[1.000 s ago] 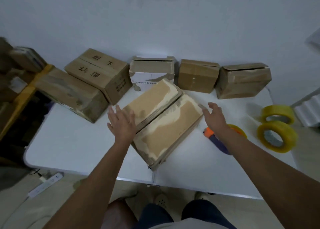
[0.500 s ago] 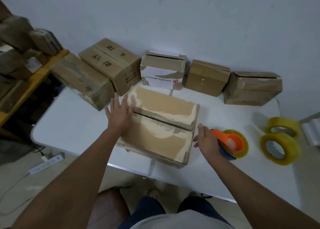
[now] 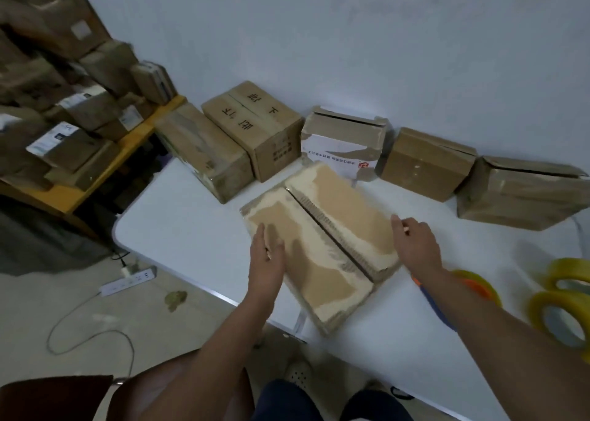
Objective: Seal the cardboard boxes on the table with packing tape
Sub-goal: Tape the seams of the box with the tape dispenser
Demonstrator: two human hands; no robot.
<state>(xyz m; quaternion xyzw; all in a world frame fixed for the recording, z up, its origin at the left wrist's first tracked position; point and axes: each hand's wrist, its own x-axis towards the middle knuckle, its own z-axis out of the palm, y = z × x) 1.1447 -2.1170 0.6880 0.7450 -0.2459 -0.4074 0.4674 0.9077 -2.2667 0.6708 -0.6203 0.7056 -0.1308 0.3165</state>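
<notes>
At the tabletop's (image 3: pixel 178 229) near edge the box (image 3: pixel 319 245) lay untaped, left hand (image 3: pixel 266 261) flat on its seven-o'clock flap, right hand (image 3: pixel 415 242) loosely on the three-o'clock edge; released, the flaps might have sprung apart or the box slid off.

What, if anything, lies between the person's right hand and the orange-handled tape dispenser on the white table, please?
Nothing visible does. The right hand rests on the flat cardboard box, and the orange-handled tape dispenser lies just behind that wrist on the white table, partly hidden by the forearm.
</notes>
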